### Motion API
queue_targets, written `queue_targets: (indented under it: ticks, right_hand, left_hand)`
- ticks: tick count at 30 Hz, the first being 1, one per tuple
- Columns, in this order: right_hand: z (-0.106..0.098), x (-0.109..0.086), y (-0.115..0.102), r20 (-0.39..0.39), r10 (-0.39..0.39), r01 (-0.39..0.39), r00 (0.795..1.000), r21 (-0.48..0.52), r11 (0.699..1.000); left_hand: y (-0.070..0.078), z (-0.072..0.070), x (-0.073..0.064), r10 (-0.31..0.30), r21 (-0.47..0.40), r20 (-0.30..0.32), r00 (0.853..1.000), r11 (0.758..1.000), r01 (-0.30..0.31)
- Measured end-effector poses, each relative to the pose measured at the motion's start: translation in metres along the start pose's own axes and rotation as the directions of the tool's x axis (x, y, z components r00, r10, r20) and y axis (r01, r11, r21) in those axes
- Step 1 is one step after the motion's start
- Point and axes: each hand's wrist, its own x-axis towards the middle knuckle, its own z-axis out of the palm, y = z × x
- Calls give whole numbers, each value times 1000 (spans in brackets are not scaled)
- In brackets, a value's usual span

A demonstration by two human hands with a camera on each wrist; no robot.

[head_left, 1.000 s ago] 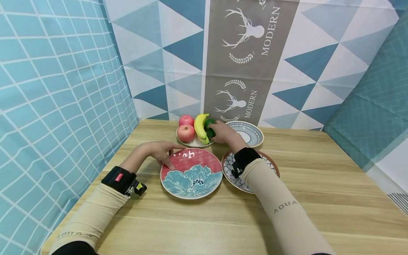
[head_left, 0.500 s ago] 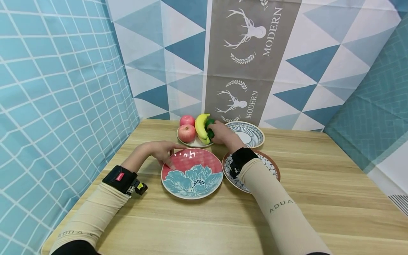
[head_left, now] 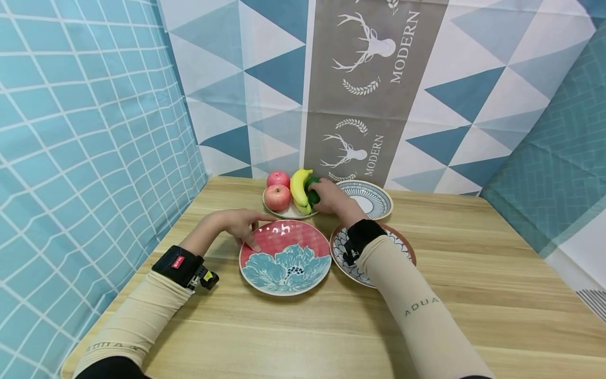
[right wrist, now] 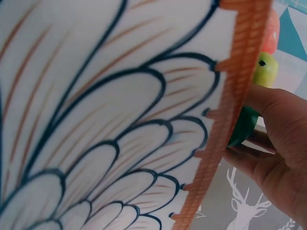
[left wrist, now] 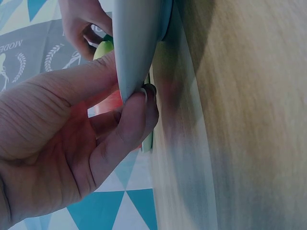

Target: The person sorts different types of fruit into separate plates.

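My left hand (head_left: pixel 239 225) pinches the upper left rim of a red plate with a blue flower (head_left: pixel 286 263). In the left wrist view the thumb lies on one side of that rim and curled fingers on the other. Behind it, a white plate (head_left: pixel 286 215) bears a red apple (head_left: pixel 278 198), a pink-red round fruit (head_left: pixel 278 179) and a yellow banana (head_left: pixel 300 190). At this plate's right side my right hand (head_left: pixel 330 197) grips a dark green fruit (head_left: pixel 313 197). The right wrist view shows the green fruit (right wrist: pixel 243 127) partly hidden by thumb and plate rim.
A brown-rimmed plate with a petal pattern (head_left: pixel 404 246) lies under the right forearm, beside the red plate. Farther back is a blue-and-white patterned plate (head_left: pixel 377 200). Patterned cloths (head_left: pixel 360 105) hang behind and beside the wooden table (head_left: pixel 473 284).
The view has shifted very slightly. Both hands keep their holds, the left on the red plate and the right on the green fruit, with hardly any movement.
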Motion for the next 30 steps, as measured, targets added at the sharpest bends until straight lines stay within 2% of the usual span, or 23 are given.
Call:
queue_targets:
  ticks: [8, 16, 25, 30]
  right_hand:
    - [-6, -6, 9, -43, -22, 24, 999, 48, 999]
    - [-18, -23, 12, -71, -51, 56, 996, 72, 996]
    - [-28, -46, -10, -137, -126, 140, 983, 102, 985]
    - [-31, -56, -30, -184, -218, 236, 958, 85, 968]
  left_hand:
    - [1, 0, 0, 4, -4, -4, 1000, 1000, -4]
    - [1, 0, -1, -5, -6, -9, 1000, 1000, 5]
    - [1, 0, 0, 9, 0, -10, 1000, 1000, -9]
    - [0, 1, -1, 13, 0, -9, 1000, 1000, -13]
